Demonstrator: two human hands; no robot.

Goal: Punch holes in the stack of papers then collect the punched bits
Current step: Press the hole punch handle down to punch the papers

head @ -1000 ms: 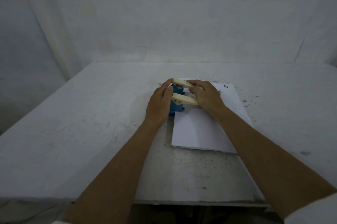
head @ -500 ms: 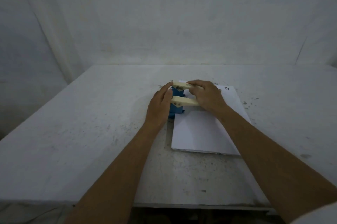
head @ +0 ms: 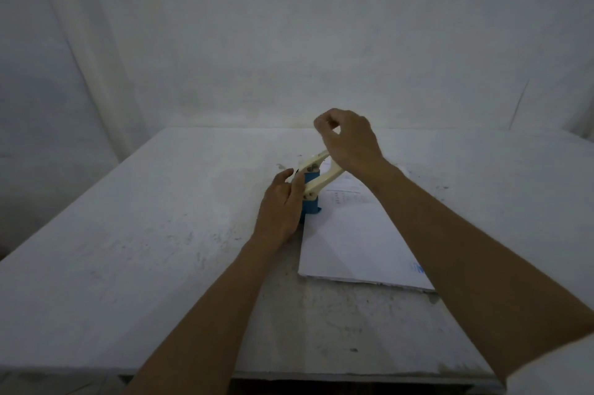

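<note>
A blue hole punch with cream lever arms stands on the left edge of a white stack of papers lying on the table. My left hand grips the punch's blue body from the left side, thumb against the lever hinge. Above the far end of the tilted-up lever, my right hand is raised with fingers curled. The lever's tip is hidden behind that hand, which appears to hold it. No punched bits are visible.
The white table is scuffed and speckled, with its front edge near the bottom of the view. A white cloth backdrop hangs right behind the table's far edge. My right forearm crosses over the paper stack.
The lever was pressed flat under my right hand; now that hand has risen and the lever stands tilted up. My left hand stays on the punch body.
</note>
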